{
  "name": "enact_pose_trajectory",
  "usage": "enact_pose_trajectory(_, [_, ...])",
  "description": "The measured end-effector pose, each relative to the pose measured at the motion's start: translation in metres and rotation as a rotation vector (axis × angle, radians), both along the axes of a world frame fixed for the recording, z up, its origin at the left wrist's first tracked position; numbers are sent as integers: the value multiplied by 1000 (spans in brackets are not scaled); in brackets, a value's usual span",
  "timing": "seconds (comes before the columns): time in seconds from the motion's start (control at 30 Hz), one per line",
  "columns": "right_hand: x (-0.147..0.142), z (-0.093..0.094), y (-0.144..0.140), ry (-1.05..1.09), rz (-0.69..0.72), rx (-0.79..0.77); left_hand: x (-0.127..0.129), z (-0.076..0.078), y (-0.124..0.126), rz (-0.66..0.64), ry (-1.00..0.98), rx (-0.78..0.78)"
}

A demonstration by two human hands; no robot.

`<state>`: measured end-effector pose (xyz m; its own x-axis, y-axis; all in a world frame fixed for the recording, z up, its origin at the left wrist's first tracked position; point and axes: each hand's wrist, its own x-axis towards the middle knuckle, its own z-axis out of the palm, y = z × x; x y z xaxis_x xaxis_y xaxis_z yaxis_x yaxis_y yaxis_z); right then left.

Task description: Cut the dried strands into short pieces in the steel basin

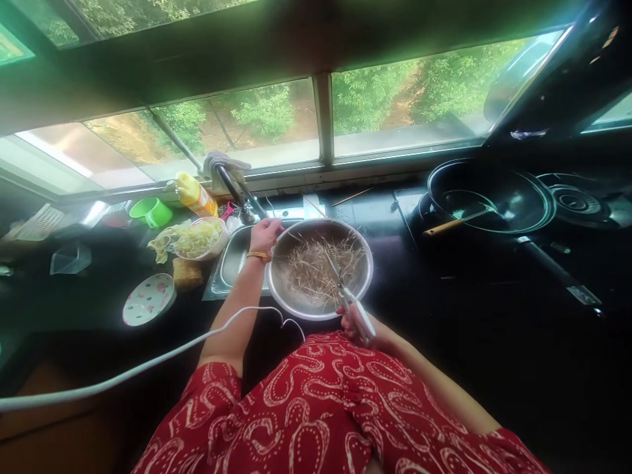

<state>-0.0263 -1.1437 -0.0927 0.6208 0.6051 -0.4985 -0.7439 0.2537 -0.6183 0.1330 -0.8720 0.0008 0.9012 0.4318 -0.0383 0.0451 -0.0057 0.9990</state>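
A steel bowl [364,289] full of thin, pale brown root-like strands [316,270] stands in front of me, partly over the sink's right side. My right hand [349,322] grips white-handled scissors [359,313] at the bowl's near right rim, and their blades point into the strands. My left hand [266,236] is closed just beyond the bowl's left rim, near the tap [234,187]. Its fingers are bunched together, and whatever they hold is too small or hidden to make out. A yellow band circles the left wrist.
The sink [230,263] lies left of the bowl. Farther left are a bowl of cut pale green vegetables [200,238], a patterned dish [148,299], a green mug [151,212] and a yellow bottle [195,194]. A wok [523,204] sits right. A white cable [162,359] crosses my left arm.
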Motion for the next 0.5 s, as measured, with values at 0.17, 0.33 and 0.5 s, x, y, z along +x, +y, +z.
enact_pose_trajectory(0.17, [17,12,27,-58,226,-73,-42,-10,-26,26,-67,-98])
enact_pose_trajectory(0.33, [29,6,55,21,263,-95,-83,-45,-42,-14,16,-235])
enact_pose_trajectory(0.5, [23,7,64,74,210,-136,-97,-69,-45,3,170,-233])
